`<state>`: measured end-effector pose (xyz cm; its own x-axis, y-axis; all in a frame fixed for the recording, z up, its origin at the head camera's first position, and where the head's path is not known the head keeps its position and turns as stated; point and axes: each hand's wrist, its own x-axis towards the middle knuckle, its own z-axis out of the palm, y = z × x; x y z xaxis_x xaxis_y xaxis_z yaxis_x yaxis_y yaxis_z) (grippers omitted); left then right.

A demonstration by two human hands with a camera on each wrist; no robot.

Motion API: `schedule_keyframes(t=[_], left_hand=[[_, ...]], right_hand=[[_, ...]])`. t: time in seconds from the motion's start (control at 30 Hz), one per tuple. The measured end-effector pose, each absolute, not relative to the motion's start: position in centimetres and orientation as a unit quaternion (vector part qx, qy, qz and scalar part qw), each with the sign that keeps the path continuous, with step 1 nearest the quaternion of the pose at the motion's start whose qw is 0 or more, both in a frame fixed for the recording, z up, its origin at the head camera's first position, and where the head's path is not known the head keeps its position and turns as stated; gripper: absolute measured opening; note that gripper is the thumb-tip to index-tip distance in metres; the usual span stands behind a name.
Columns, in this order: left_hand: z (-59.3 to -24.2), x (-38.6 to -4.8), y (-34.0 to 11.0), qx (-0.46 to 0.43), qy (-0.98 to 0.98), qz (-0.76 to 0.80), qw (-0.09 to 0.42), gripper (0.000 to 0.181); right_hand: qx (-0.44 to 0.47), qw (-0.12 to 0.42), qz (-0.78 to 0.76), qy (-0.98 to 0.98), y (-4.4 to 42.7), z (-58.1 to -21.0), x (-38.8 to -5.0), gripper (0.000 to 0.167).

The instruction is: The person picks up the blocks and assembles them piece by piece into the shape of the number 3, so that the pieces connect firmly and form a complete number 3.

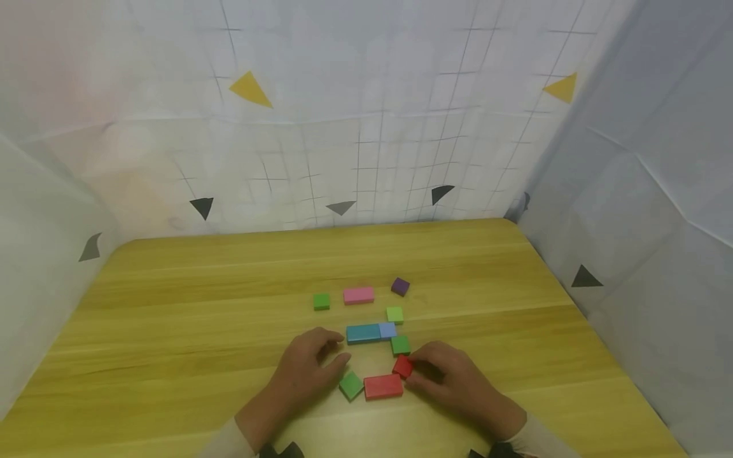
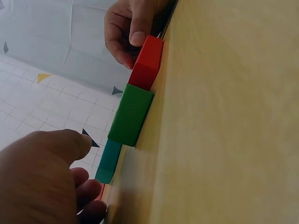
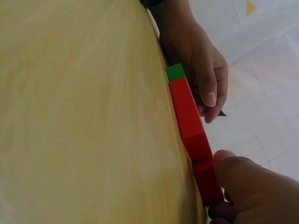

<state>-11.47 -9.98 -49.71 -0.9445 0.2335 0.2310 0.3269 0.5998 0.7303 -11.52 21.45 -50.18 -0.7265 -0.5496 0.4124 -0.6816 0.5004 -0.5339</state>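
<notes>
My right hand pinches a small red cube between thumb and fingers, down on the table. That cube sits by the right end of a long red block and just below a green cube. In the right wrist view the thumb presses the red cube. My left hand rests with loosely bent fingers and a gap between thumb and fingertips, holding nothing. Nearest to it are a turned green cube and a teal block, which touches a light blue cube.
Farther back lie a green block, a pink block, a dark purple cube and a light green cube. The wooden table is bordered by white sheets at the back and sides.
</notes>
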Motion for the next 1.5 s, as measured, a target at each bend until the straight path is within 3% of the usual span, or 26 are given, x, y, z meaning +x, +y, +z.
schedule_keyframes(t=[0.53,1.5], left_hand=[[-49.4,-14.0,-9.1,-0.153,-0.902,-0.399,0.057,0.042],[-49.2,-14.7,-8.4,-0.167,-0.929,-0.327,0.045,0.035]], right_hand=[[0.359,0.095,0.346,-0.862,21.5,-50.1,-11.6,0.027],[0.330,0.066,0.370,-0.866,21.9,-50.4,-11.6,0.023]])
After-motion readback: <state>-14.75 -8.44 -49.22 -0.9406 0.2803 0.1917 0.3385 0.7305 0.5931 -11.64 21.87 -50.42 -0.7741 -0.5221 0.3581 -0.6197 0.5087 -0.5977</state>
